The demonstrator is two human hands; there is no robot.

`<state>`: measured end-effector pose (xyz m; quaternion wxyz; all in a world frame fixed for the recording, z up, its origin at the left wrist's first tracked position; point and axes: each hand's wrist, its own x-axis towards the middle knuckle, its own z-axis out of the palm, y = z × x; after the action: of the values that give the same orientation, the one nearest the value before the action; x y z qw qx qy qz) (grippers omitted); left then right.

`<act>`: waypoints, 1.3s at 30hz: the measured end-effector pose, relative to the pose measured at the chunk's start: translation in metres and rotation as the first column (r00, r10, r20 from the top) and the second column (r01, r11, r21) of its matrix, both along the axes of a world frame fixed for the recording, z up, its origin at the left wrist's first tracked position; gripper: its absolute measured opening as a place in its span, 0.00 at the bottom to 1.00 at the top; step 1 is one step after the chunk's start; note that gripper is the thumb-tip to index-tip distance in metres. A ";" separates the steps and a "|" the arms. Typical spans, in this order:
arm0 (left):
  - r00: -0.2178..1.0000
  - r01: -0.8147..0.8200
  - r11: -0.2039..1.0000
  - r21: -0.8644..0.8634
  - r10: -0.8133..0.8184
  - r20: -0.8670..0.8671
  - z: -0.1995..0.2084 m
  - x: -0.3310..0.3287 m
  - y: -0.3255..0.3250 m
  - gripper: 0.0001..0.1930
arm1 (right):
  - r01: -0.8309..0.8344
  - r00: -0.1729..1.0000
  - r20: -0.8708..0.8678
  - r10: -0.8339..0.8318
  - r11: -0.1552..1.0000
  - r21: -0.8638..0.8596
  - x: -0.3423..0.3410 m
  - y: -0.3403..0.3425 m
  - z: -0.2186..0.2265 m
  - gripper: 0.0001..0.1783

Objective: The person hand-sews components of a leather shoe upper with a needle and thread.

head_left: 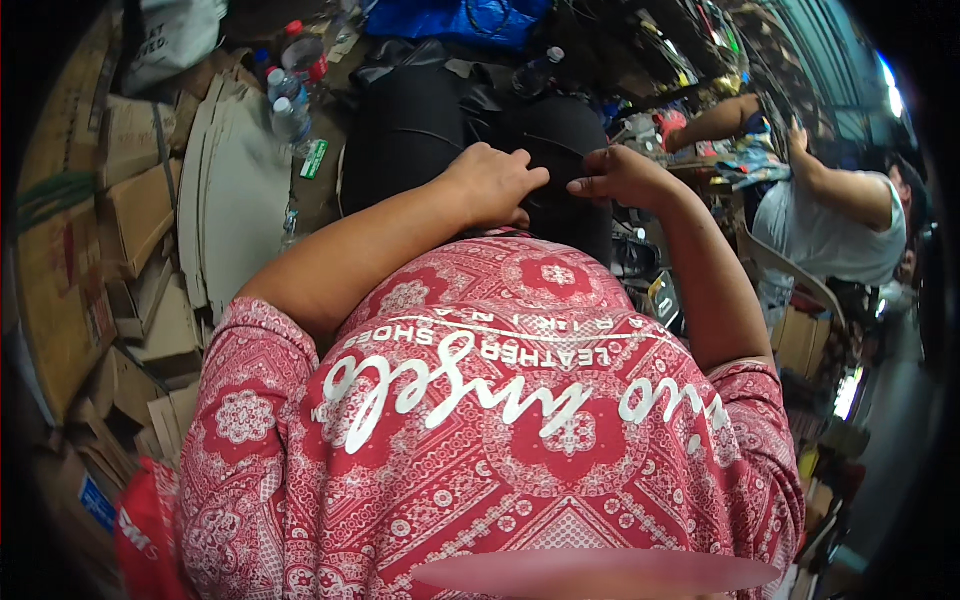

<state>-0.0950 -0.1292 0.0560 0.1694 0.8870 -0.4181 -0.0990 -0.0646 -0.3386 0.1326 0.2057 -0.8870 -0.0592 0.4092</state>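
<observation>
I could not judge how much was done or left: at twelve o'clock my left grip [490, 188] was bent over my lap, its fingers curled, and whether it pinched any cloth I could not tell; toward one o'clock my right grip [632, 178] was loose, thumb and fingers parted with nothing visible between them. The nearest thing to both was my pair of black trousers [405, 140], just under them at twelve, with no finished or half-made piece showing there. Stiff brown cardboard boxes [140, 215], square-edged and creased, were heaped at nine o'clock; beside them toward ten stood thin, pale grey sheets [245, 190] with a curved edge, then smooth clear bottles [290, 118] and a flat green packet [314, 160]. Crinkled, glossy blue plastic [455, 20] lay at twelve, beyond my knees. My soft red shirt [570, 500], printed with white florals, filled six o'clock. At three, well apart, sat a co-worker [825, 230] in a plain pale top.
</observation>
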 end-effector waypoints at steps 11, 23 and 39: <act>0.986 0.007 0.920 -0.393 0.060 0.157 -0.020 0.026 0.006 0.19 | 0.398 0.906 -0.078 -0.415 0.777 0.487 -0.026 -0.057 -0.031 0.14; 0.961 -0.277 0.759 -0.590 0.209 -0.182 -0.013 0.010 0.036 0.17 | 0.406 0.912 -0.241 -0.332 0.645 0.648 -0.021 -0.047 -0.067 0.15; 0.421 -0.559 0.817 -0.139 0.136 -0.897 0.064 -0.042 0.126 0.09 | -0.072 0.997 0.007 0.083 0.812 0.579 0.040 0.013 -0.075 0.18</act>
<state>-0.1373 -0.0028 0.1199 0.5560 0.7269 -0.0893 -0.3931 -0.0248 -0.3252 0.0574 0.4493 -0.7755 -0.2149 0.3880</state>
